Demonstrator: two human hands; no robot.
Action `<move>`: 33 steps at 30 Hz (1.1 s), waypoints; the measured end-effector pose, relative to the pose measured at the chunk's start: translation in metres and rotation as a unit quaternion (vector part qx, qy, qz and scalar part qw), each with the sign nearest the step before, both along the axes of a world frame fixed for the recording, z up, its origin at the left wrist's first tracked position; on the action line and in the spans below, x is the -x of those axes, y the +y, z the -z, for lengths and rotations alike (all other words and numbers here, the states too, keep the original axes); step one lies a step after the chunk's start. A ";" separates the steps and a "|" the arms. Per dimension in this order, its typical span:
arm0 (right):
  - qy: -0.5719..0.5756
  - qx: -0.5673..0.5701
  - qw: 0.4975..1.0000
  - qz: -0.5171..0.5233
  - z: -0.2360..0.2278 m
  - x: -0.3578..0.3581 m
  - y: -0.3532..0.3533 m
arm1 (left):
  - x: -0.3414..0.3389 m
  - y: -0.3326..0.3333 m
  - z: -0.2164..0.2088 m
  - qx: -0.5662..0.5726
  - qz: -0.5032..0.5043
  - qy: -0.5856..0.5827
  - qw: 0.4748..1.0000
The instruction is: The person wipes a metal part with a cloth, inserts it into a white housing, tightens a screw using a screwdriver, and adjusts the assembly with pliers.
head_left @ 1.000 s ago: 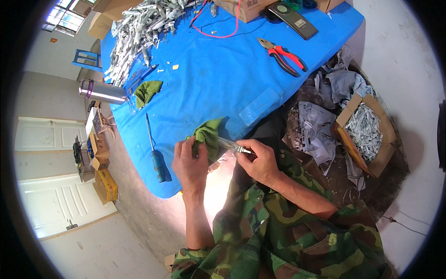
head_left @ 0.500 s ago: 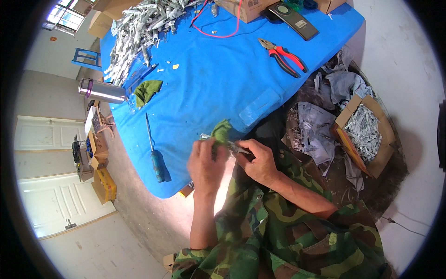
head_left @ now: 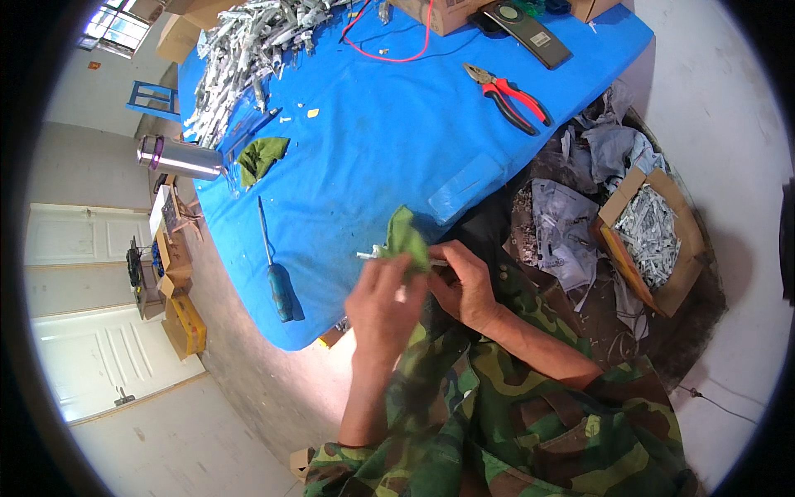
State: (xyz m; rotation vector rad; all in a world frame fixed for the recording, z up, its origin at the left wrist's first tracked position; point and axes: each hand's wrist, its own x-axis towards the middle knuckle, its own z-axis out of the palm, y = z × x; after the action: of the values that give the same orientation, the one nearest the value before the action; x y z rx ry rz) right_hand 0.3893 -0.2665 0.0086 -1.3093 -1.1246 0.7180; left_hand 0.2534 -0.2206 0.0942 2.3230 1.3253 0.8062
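Note:
Just off the front edge of the blue-covered table, my two hands work close together. My left hand (head_left: pixel 383 302), somewhat blurred, is closed on a green cloth (head_left: pixel 404 234) whose free corner stands up above the fingers. A thin whitish-grey strip-like piece (head_left: pixel 365 256) pokes out to the left of the cloth. My right hand (head_left: pixel 465 286) is closed, thumb and fingers pinched at the right side of the cloth, where a bit of the same light piece seems to show. Most of that piece is hidden by the cloth and fingers.
A screwdriver (head_left: pixel 279 290) lies on the left, red-black pliers (head_left: pixel 512 99) at the upper right. Another green cloth (head_left: pixel 263 159) rests by a steel flask (head_left: pixel 178 157). Many silvery pieces are heaped (head_left: pixel 248 58) at the back; a cardboard box (head_left: pixel 691 240) of similar pieces stands low right.
My left hand has shifted right and slightly down, nearer my right hand, moving the green cloth right along the piece. My right hand has barely moved.

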 end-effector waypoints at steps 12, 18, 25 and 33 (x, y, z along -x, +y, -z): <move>0.042 0.024 0.999 -0.016 -0.004 0.002 0.001 | 0.005 -0.006 0.018 0.013 -0.047 0.001 0.999; 0.010 0.004 1.000 -0.007 -0.002 0.002 0.002 | 0.024 0.014 0.021 -0.029 -0.086 0.000 0.996; 0.035 0.029 0.999 -0.005 -0.008 0.003 0.000 | 0.039 0.032 0.009 -0.054 -0.143 0.010 0.988; 0.007 0.007 1.000 -0.002 -0.003 0.000 0.002 | 0.002 -0.009 0.014 0.019 -0.001 0.026 0.999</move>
State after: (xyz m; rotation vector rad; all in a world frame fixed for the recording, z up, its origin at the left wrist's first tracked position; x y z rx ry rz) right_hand 0.3890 -0.2645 0.0119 -1.3118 -1.1122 0.7373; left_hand 0.2513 -0.2296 0.0806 2.3283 1.3542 0.7188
